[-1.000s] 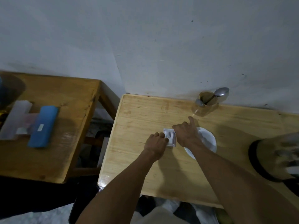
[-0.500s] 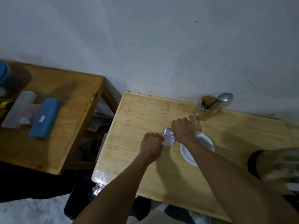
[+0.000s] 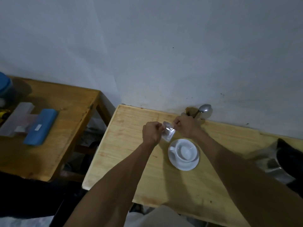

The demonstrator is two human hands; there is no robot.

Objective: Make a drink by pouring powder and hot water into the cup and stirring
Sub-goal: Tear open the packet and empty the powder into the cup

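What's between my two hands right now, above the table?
In the head view, a small silvery packet is held between the left hand and the right hand, each pinching a top corner. It hangs just behind the white cup.

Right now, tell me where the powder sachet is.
In the head view, the powder sachet is pinched between the left hand and right hand, above the table, just behind-left of the white cup.

Left hand (image 3: 151, 133) and right hand (image 3: 186, 127) both pinch top edge of silvery sachet (image 3: 168, 133), held clear of light wooden table (image 3: 131, 161). White cup (image 3: 184, 151) on saucer (image 3: 183, 165) just below-right of grip. Spoon (image 3: 202, 109) in holder beyond right hand, against wall. Metal kettle (image 3: 275, 166) well right.
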